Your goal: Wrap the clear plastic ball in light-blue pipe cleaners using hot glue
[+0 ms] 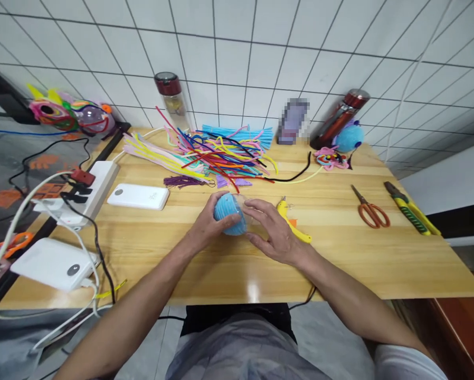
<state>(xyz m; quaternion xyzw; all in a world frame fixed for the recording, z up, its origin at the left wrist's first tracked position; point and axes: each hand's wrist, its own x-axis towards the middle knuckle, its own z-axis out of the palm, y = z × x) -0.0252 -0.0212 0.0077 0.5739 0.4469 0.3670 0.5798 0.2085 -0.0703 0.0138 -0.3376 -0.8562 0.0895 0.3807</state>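
So the left hand (213,222) has its fingers wrapped round the blue ribbed piece (229,213), held up over the middle of the tabletop (221,274). Right hand (274,230) is loosely curved around the clear part (249,207) at the piece's 3 o'clock; can't tell how firmly. Pile of fuzzy stems (221,153) at 12, yellow glue gun (294,221) around 3, white power bank (138,196) toward 10.

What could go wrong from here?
Slip: the blue ball is curved and held up between the left hand and right hand, so a loose grip could drop it.
Knock: the yellow tool lies right beside the right hand, which might bump it.
Snag: loose craft stems sprawl just beyond the ball and could catch.
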